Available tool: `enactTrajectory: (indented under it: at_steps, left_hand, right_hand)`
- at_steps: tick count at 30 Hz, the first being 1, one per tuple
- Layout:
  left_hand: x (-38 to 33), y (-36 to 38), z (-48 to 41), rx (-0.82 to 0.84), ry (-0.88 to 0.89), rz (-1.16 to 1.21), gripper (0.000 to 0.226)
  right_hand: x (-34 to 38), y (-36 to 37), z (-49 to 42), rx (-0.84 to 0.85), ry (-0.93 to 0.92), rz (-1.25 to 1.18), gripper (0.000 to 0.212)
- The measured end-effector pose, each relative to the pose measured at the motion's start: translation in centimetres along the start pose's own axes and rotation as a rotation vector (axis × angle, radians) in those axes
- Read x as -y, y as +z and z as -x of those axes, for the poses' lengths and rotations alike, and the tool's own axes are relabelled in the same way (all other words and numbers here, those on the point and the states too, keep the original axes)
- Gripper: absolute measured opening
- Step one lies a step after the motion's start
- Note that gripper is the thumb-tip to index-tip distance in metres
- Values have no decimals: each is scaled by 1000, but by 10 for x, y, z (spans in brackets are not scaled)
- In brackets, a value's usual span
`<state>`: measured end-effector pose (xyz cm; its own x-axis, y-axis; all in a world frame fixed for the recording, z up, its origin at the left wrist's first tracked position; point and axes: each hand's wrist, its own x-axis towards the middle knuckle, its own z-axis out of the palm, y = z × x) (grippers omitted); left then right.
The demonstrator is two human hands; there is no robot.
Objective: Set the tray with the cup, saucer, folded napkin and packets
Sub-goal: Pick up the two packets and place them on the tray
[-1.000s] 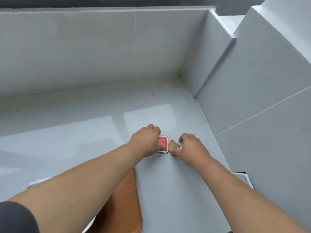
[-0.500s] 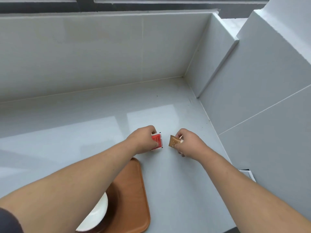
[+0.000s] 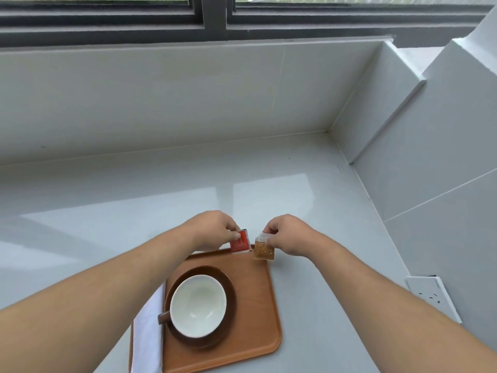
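Observation:
An orange-brown tray (image 3: 258, 313) lies on the grey counter. On it stands a brown saucer (image 3: 228, 281) bearing a cup (image 3: 198, 305), white inside, with a brown handle to the left. A folded white napkin (image 3: 148, 337) lies along the tray's left side. My left hand (image 3: 212, 228) pinches a red packet (image 3: 240, 241) over the tray's far edge. My right hand (image 3: 289, 234) pinches a brown packet (image 3: 264, 250) just above the tray's far right corner.
The grey counter (image 3: 107, 211) ends at a tiled back wall under a window frame (image 3: 212, 17). A tiled wall rises on the right with a white wall socket (image 3: 433, 297) low down.
Both hands lifted the packets off the counter and drew them back toward the tray. The view tilted so the tray, cup, saucer and napkin now show fully.

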<state>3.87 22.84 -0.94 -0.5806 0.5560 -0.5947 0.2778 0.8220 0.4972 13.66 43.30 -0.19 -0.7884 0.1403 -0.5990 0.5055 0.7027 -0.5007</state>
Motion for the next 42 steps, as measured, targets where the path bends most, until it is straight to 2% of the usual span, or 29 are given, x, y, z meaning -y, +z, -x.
enactTrajectory:
  at_steps: [2,4,6,9,12,18,22,26,29,33,39,42]
  left_hand:
    - [1,-3,8,69,-16,104,23]
    - [0,-7,16,76,-44,154,38]
    - [2,-8,18,32,-12,44,37]
    - [4,0,17,13,68,-115,7]
    - [1,12,11,31,74,-116,37]
    - [-7,28,-9,51,36,-300,20]
    - [-10,33,-16,59,-1,-431,29]
    - [-12,40,-22,8,-87,-503,37]
    - [-12,44,-20,-61,-181,-504,50]
    - [-8,42,-16,-66,-235,-494,52]
    - [-8,36,-10,-106,-194,-427,60]
    - [-8,41,-7,-94,-187,-445,55]
  right_hand:
    - [1,5,0,10,8,3,16]
    - [2,9,1,26,19,-3,18]
    - [3,12,2,40,29,-19,19]
    - [3,20,1,16,30,7,19]
    - [1,30,-2,-35,6,83,8]
    - [2,45,-11,-72,-56,194,14]
    - [-2,47,-15,-88,-109,278,10]
    - [-4,47,-19,-79,-130,326,16]
    - [-3,47,-21,-89,-139,336,17]
    - [-1,48,-23,-108,-142,314,18]
    - [-6,47,-19,-130,-57,274,32]
    - [-11,49,-14,-83,-14,317,38]
